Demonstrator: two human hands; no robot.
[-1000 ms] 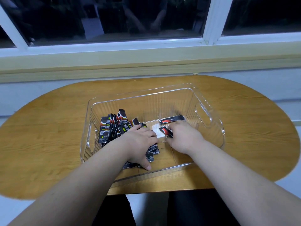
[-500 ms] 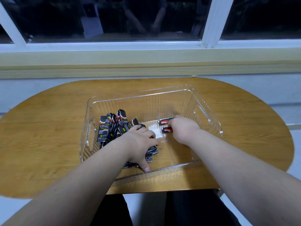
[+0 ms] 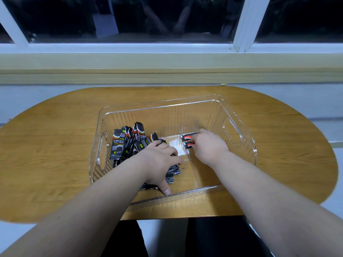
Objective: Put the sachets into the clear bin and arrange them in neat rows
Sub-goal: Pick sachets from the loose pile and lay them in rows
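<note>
Dark window panes (image 3: 167,19) and a pale sill run behind an oval wooden table (image 3: 55,145). A clear bin (image 3: 167,117) sits at the table's middle, and both hands are inside it. Against the bin's left wall stands a stack of black sachets (image 3: 128,141), leaning on end, their long axes running away from the person. The left hand (image 3: 159,164) lies palm down on the stack's right side. Its fingers are bent over the edge and its thumb is stretched toward the near wall, bracing the row. The right hand (image 3: 207,145) rests on the bin floor right of centre and grips two red-tipped sachets (image 3: 188,140). The fingertips are hidden under the hand, so the exact pinch cannot be told. These two sachets poke out leftward, long axes across the bin, roughly at right angles to the stacked ones. They lie just right of the left hand's fingers, with bare floor between. Joining the row probably calls for a quarter turn, then a short slide left.
</note>
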